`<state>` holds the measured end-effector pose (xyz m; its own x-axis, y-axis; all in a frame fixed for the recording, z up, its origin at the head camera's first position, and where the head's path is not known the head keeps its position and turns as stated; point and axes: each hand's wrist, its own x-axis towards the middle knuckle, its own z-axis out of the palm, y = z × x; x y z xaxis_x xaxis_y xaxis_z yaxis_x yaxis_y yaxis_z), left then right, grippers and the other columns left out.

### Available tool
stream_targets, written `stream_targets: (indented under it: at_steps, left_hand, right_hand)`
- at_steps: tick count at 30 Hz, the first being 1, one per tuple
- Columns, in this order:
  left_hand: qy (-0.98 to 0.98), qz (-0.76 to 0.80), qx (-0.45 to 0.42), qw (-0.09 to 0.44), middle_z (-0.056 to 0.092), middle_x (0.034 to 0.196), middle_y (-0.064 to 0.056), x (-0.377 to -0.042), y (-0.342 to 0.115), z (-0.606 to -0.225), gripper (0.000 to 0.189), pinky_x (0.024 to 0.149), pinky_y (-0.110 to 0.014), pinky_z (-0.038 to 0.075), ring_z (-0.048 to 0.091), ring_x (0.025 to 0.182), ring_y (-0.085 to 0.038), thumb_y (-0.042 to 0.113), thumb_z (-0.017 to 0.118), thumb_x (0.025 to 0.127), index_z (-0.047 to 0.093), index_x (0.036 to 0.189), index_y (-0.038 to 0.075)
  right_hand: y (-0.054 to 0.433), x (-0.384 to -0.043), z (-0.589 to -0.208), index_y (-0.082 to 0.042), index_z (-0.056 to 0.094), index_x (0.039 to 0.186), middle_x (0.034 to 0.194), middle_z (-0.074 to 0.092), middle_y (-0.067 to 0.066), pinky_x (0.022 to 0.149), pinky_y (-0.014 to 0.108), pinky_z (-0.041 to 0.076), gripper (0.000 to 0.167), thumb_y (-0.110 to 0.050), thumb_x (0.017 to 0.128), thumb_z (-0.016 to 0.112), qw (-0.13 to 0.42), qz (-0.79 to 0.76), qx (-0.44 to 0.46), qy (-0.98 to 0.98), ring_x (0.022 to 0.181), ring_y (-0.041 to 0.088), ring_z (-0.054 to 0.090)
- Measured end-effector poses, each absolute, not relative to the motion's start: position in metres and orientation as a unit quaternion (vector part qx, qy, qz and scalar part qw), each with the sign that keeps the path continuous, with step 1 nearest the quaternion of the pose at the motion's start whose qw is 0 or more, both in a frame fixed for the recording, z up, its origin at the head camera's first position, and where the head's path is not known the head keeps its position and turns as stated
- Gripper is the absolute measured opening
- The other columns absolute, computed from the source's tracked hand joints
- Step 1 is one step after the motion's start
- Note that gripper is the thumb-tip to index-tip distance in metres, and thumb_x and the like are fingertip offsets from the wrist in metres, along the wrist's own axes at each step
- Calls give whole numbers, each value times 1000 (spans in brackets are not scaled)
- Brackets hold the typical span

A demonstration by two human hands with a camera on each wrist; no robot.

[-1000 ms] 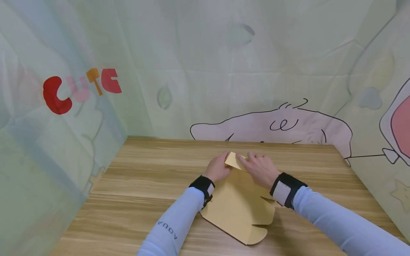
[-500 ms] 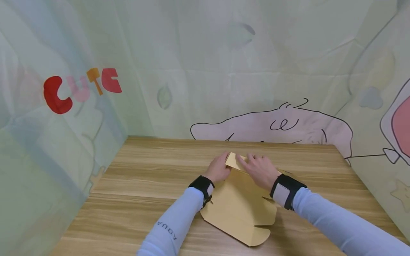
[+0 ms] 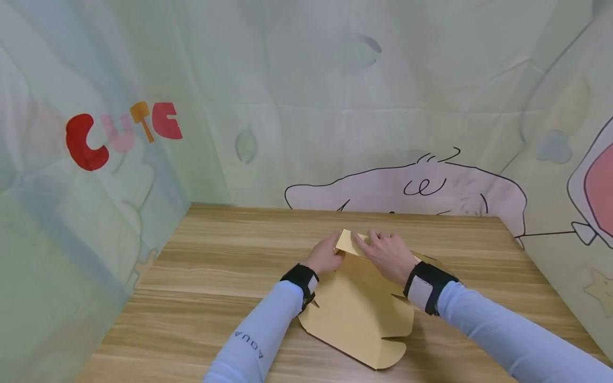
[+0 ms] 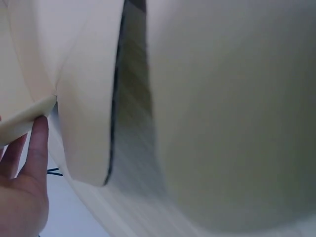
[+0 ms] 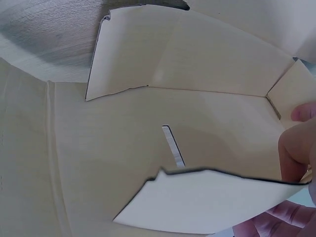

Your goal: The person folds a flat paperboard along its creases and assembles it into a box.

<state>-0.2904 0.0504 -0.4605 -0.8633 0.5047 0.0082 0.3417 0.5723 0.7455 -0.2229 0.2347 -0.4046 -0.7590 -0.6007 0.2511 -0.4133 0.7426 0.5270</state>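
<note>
A partly folded tan cardboard box (image 3: pixel 354 314) lies on the table, with its slotted, rounded flaps spread toward the near side. At its far end, a narrow panel (image 3: pixel 348 242) is folded up and over. My left hand (image 3: pixel 325 255) grips the far left corner; in the left wrist view, its fingers (image 4: pixel 38 148) hold the edge of a panel. Across the far panel lies my right hand (image 3: pixel 391 258). The right wrist view has its bent fingers (image 5: pixel 295 153) around the box's end, with a raised side flap (image 5: pixel 217 200) beside them and a narrow slot (image 5: pixel 174 145) in the base.
The wood-grain table (image 3: pixel 225 255) stretches out around the box. Behind it and at both sides hangs a printed cloth backdrop (image 3: pixel 306 106) with a cartoon animal and the letters CUTE.
The near end of the box has shifted slightly to the right and toward me. Both hands keep their hold at the far end, almost unmoved.
</note>
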Motion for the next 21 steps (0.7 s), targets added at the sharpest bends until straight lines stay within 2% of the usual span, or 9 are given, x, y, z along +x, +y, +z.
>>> stream_targets:
  at_steps: [5,12,16,21]
  left_hand:
    - [890,379,232,97,62,140,-14,-290,53,-463,50,87,-31,49,57,86,-16,8,55,99,44,147,13]
    - [892,377,231,97,68,118,-16,-291,53,-465,41,67,-25,44,49,67,-14,9,56,98,47,138,11]
    - [894,373,229,98,68,123,-17,-290,53,-464,46,69,-25,44,49,67,-14,8,55,99,45,143,12]
    - [898,363,230,90,67,128,-18,-289,54,-462,47,78,-30,48,53,75,-17,7,54,99,44,145,11]
  right_hand:
    - [235,-222,-408,-13,56,137,89,64,12,50,30,52,61,-7,82,80,220,-242,283,-902,63,22,61]
    - [236,-223,-412,-13,56,139,89,63,12,52,31,54,61,-8,83,79,224,-247,286,-898,65,22,62]
    - [238,-223,-411,-12,54,140,93,63,13,51,31,52,64,-6,81,79,210,-218,290,-908,66,23,62]
    - [240,-221,-407,-9,53,139,94,65,13,45,29,47,66,-8,78,78,193,-176,286,-922,61,22,59]
